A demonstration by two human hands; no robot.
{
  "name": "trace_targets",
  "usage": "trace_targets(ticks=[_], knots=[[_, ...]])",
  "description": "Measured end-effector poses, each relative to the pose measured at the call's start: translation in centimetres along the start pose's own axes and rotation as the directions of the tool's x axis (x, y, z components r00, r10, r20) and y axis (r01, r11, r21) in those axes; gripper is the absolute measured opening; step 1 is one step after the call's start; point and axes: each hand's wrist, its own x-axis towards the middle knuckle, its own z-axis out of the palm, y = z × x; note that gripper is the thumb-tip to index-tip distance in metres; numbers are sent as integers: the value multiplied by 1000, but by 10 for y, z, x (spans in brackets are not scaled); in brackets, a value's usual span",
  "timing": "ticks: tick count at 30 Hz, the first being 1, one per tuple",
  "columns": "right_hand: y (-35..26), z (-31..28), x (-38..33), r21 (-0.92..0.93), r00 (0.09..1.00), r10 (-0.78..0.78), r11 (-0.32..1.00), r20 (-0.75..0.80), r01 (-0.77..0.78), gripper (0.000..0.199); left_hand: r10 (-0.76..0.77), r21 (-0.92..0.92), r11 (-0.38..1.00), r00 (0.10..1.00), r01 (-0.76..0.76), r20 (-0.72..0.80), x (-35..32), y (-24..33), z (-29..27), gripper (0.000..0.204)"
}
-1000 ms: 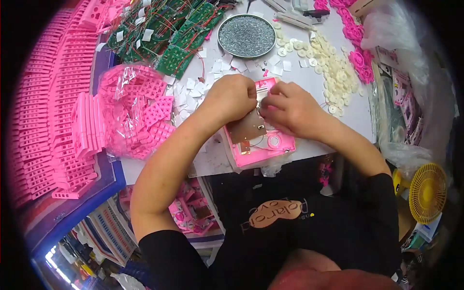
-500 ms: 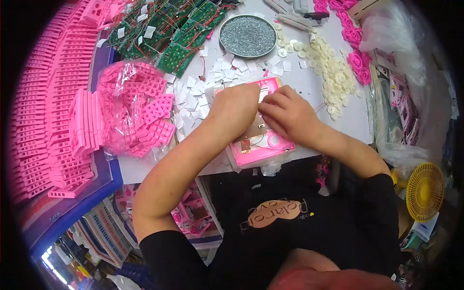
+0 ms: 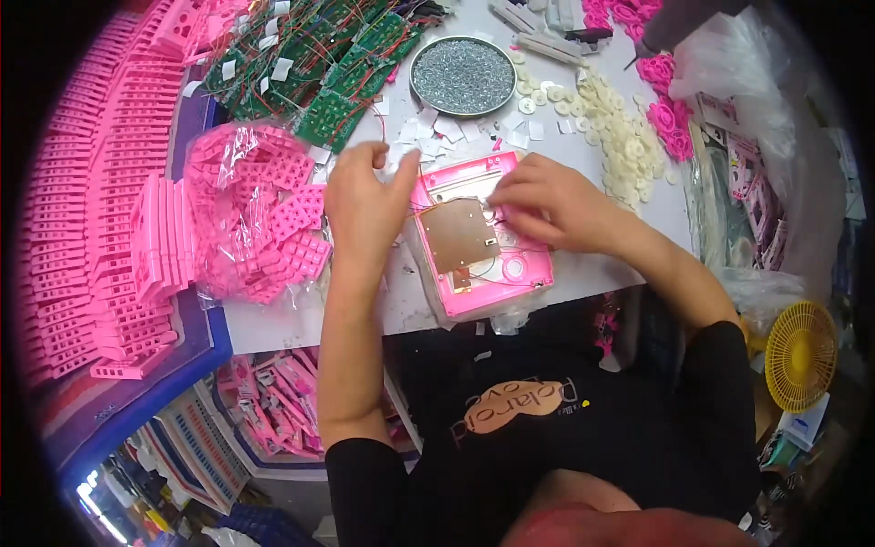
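A shallow pink plastic casing (image 3: pixel 501 294) lies in front of me on the table, a brown circuit board (image 3: pixel 453 235) inside it with thin wires along its edges. A white ring-shaped part (image 3: pixel 515 268) sits in the casing's near right area. My left hand (image 3: pixel 366 196) is just off the casing's left side, thumb and fingers apart, holding nothing visible. Over the casing's right side is my right hand (image 3: pixel 558 208), its fingers bent together beside the board's edge. Whatever those fingertips hold, if anything, is too small to make out.
White paper squares (image 3: pixel 428 128) are scattered behind the casing, near a round tray of small metal screws (image 3: pixel 463 77). Wired green circuit boards (image 3: pixel 333 114) lie far left; pink parts fill a clear bag (image 3: pixel 246 201). Cream discs (image 3: pixel 624 137) and a dark pointed tool (image 3: pixel 679 25) are right.
My left hand has moved left off the board, uncovering it, and its fingers have spread. My right hand stays at the casing's right side. A dark pointed tool has appeared at top right.
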Motion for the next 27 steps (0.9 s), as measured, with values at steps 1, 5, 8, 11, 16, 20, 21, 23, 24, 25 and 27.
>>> trace_targets(ticks=[1, 5, 8, 11, 16, 20, 21, 23, 24, 25, 27], knots=[[2, 4, -4, -47, 999, -37, 998, -10, 36, 28, -2, 37, 999, 1000, 2, -8, -1, -5, 2, 25], [-14, 10, -5, -214, 997, -52, 976, -53, 39, 24, -34, -291, 954, 993, 66, 112, -7, -8, 10, 24], [-14, 9, 3, -184, 991, 31, 981, -127, -55, 20, -35, -308, 950, 996, 61, 87, -9, -1, 8, 19], [-13, 20, 17, -226, 975, 101, 963, -196, -145, 15, -46, -353, 933, 995, 73, 83, -13, -1, 12, 17], [-15, 38, 34, -338, 926, 260, 876, -273, -345, 13, 61, -344, 937, 998, -51, 17, -20, -5, 18, 16], [-10, 30, 31, -209, 938, 259, 928, -229, -307, 13, 67, -349, 935, 998, -66, -10, -22, 1, 14, 15], [-12, 29, 29, -221, 944, 222, 935, -243, -277, 13, 69, -342, 937, 998, -66, -5, -22, 2, 13, 15], [-13, 31, 29, -240, 940, 209, 931, -271, -276, 12, 124, -303, 943, 991, -135, -54, -24, -5, 16, 13], [-12, 36, 32, -248, 929, 232, 919, -289, -307, 12, 156, -284, 943, 985, -172, -78, -22, -6, 18, 13], [-11, 37, 33, -256, 916, 255, 905, -308, -338, 12, 216, -265, 936, 973, -231, -84, -20, -5, 18, 12], [-9, 36, 34, -234, 922, 254, 916, -294, -327, 13, 332, -221, 913, 939, -344, -92, -17, 0, 16, 11]])
